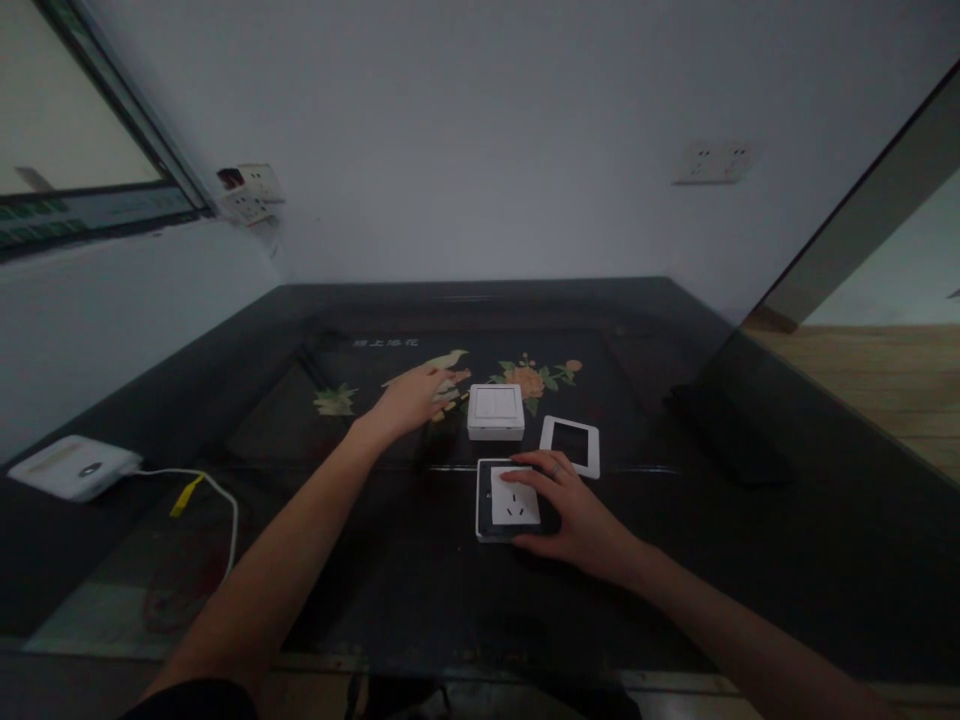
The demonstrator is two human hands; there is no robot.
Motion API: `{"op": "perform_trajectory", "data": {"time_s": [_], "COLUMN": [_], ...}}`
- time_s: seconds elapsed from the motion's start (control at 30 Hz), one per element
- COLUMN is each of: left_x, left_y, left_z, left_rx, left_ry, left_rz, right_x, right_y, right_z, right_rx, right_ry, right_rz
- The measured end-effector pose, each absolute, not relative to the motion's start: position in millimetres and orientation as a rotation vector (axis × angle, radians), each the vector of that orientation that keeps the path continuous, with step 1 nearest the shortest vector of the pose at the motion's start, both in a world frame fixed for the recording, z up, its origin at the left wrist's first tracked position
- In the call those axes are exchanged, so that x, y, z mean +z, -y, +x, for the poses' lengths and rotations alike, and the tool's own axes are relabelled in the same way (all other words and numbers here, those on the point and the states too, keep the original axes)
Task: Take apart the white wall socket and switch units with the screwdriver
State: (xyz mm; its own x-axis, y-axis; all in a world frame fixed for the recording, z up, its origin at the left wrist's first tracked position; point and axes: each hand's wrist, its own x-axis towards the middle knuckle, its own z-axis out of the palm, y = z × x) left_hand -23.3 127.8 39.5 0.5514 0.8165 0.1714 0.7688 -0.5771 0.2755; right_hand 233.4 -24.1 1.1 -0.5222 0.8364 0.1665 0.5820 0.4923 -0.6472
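My right hand (566, 510) grips a white wall socket (516, 498) lying face up on the dark table, its frame off and its dark inner rim showing. The thumb is at its near edge; fingers reach over its top and far side. Just beyond it stands a white switch (496, 410) on a box-like base. A loose white cover frame (570, 446) lies to the right, near my right fingers. My left hand (415, 398) reaches forward left of the switch, fingers apart and low over the tabletop's printed bird. Anything small under its fingertips is too dim to make out.
A white device (75, 467) with a white cable (217, 485) and yellow tag lies at the left. A dark flat object (724, 435) rests at the right. Behind the table (375, 560), a wall carries a double socket (712, 163) and corner sockets (253, 192).
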Motion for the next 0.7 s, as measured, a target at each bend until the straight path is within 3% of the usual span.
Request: {"op": "perform_trajectory", "data": {"time_s": [0.17,0.37,0.7], "left_x": [65.9,22.9,3.8], "left_y": [-76.6,-10.0,0.6], "left_z": [-10.0,0.6,-3.3], "left_rx": [0.684,0.537,0.462], "left_ry": [-1.251,-0.863,-0.893], "left_rz": [2.572,2.315,2.171], "right_x": [7.3,8.4,11.0], "right_y": [23.6,23.0,26.5], "right_z": [230.0,229.8,228.5], "right_rx": [0.917,0.997,1.008], "right_ry": [2.147,2.082,2.129], "right_rz": [-1.223,-1.211,-1.254]}}
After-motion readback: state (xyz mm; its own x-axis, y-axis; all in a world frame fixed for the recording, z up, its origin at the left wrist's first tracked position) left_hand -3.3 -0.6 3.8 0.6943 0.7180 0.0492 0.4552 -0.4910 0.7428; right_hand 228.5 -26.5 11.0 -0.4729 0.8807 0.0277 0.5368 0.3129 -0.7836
